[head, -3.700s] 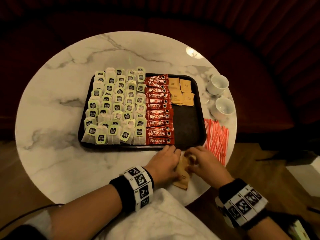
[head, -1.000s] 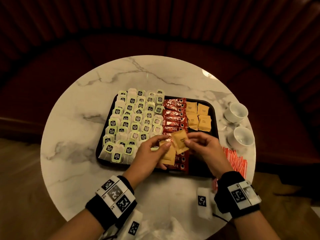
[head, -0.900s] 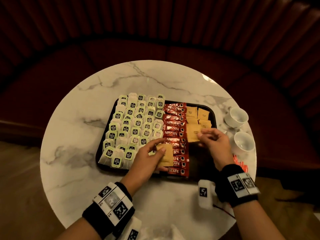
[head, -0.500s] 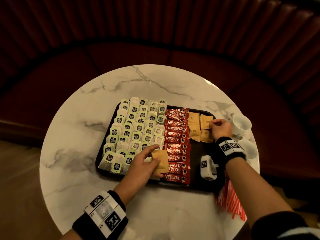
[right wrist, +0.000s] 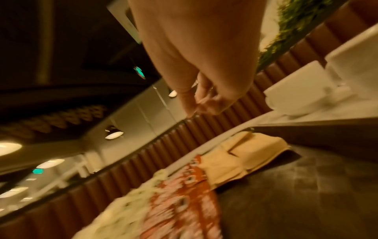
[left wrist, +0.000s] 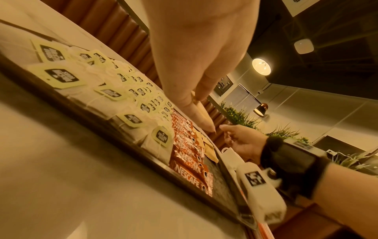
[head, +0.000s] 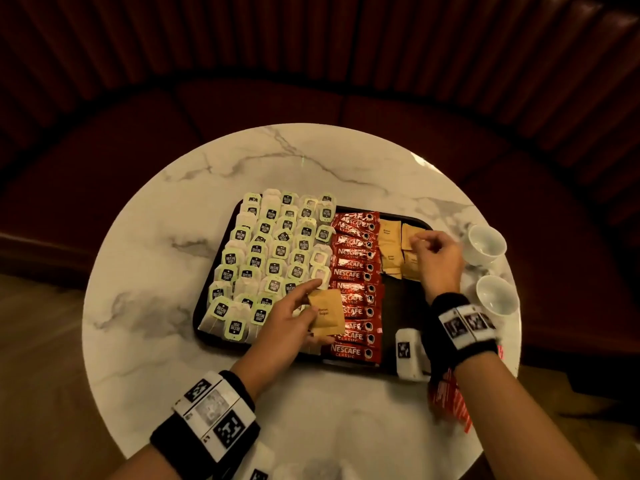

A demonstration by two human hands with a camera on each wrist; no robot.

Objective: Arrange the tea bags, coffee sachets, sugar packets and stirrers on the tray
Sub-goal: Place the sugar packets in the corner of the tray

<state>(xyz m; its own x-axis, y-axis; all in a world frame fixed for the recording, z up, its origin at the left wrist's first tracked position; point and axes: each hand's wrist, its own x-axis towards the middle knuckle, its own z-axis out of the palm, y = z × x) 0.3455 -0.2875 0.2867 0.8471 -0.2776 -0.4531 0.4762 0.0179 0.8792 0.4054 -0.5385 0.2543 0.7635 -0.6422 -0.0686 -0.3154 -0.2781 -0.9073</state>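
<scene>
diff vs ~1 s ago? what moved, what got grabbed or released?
The right hand took one sugar packet from the left hand's stack, carried it to the sugar packets at the tray's far right and let go; it now hovers there with nothing in it. The left hand still holds its remaining packets. Tea bags, coffee sachets, cups unchanged.

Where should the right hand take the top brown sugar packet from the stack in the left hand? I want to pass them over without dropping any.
Take the top brown sugar packet by its free right edge, coming from the right over the coffee sachets. The left hand pinches the stack at its left side, so that side is blocked. A thumb-and-finger grip by the right hand should peel one flat packet off.
</scene>
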